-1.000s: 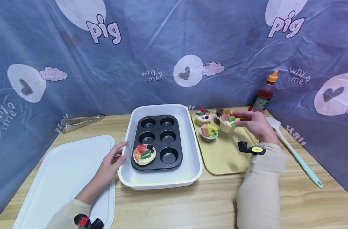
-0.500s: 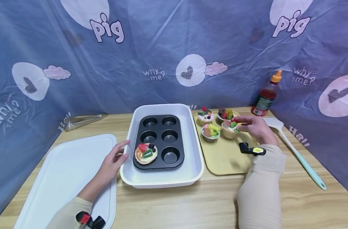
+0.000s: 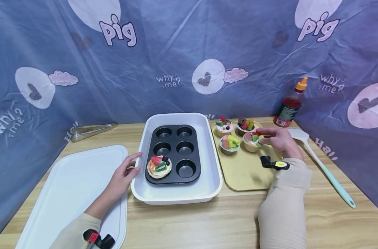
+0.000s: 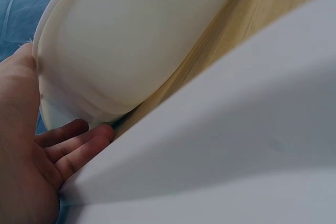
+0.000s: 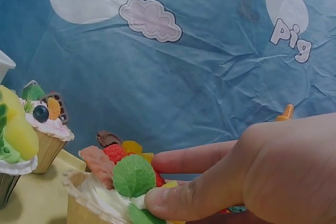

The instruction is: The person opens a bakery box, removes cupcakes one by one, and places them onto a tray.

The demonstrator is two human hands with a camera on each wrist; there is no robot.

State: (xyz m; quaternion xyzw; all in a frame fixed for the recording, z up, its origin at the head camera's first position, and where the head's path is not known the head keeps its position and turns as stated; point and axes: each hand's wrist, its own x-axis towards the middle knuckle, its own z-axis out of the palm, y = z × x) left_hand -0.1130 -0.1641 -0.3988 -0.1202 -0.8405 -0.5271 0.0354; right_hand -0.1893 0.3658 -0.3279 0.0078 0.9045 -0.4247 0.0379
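My right hand (image 3: 279, 141) pinches the edge of a toy fruit cupcake (image 3: 251, 145) between thumb and fingers, low over the yellow tray (image 3: 245, 176). Green leaves, red berries and a pink piece top it in the right wrist view. Its base seems to sit on the tray. At the left, my left hand (image 3: 121, 174) holds the rim of a deep white tub (image 3: 176, 197), thumb and forefinger over the edge, other fingers outside below it. Inside the tub lies a black muffin tin (image 3: 173, 154), with a fruit tart (image 3: 159, 167) in its front left cup.
Beside the held cupcake stand a kiwi cupcake (image 3: 229, 143), a pink-cream cupcake (image 3: 223, 128) and a chocolate-topped cupcake (image 3: 245, 126). A sauce bottle (image 3: 288, 107) and a spatula (image 3: 324, 169) are at the right. Tongs (image 3: 92, 131) and a white tray (image 3: 73, 186) lie left.
My right hand has lowered the cupcake toward the yellow tray, beside the kiwi cupcake, uncovering the chocolate-topped one. My left hand stays at the tub's rim. The head view has shifted slightly.
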